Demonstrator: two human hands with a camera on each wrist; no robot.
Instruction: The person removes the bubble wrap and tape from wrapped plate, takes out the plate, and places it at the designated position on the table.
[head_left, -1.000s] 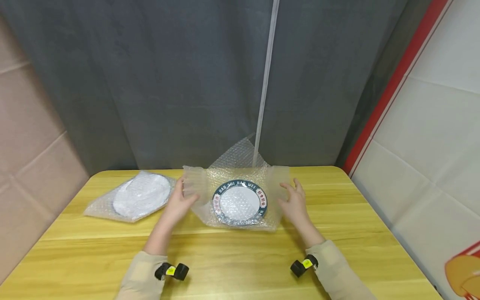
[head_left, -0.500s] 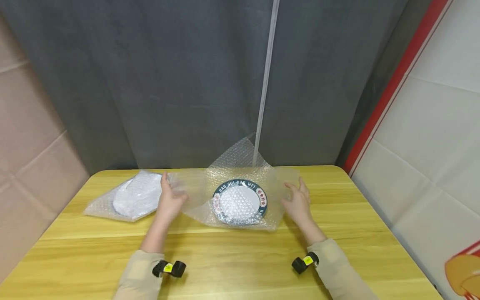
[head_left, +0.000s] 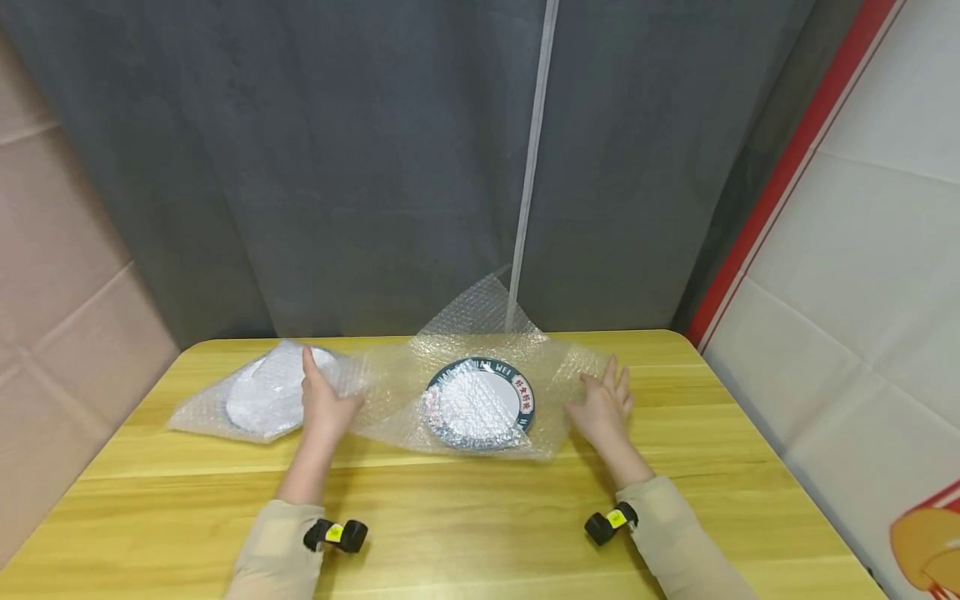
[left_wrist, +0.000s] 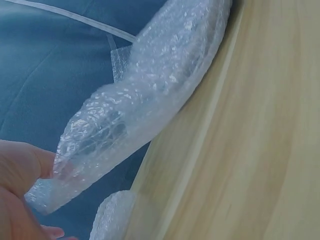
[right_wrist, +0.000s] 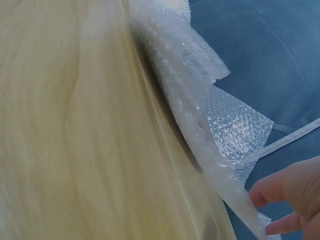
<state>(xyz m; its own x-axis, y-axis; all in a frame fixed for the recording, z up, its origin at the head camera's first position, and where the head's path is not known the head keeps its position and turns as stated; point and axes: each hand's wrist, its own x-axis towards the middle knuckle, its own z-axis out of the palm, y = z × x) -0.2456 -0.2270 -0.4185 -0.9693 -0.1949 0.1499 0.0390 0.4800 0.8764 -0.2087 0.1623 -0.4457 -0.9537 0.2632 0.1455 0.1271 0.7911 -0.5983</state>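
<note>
A plate [head_left: 480, 398] with a white centre and a dark lettered rim lies under clear bubble wrap [head_left: 393, 387] in the middle of the table. The wrap's sides spread out left and right, and a pointed flap rises behind. At its left end is the left hand [head_left: 322, 408], thumb and index finger wide apart; in the left wrist view a digit touches the wrap's edge. The right hand [head_left: 600, 412] is at the right end, fingers spread, with fingertips touching the wrap's edge in the right wrist view. Some fingers are hidden.
Left of the middle, behind the left hand, lies a second round white item [head_left: 262, 396] in bubble wrap. The wooden table [head_left: 465, 525] ends at a dark grey curtain [head_left: 375, 167]. A white panel [head_left: 862, 250] with a red edge flanks the right.
The left hand has moved left, drawing the wrap's left side outward. The right hand has shifted slightly right, its fingers spreading as that side unfolds. The plate stays in place.
</note>
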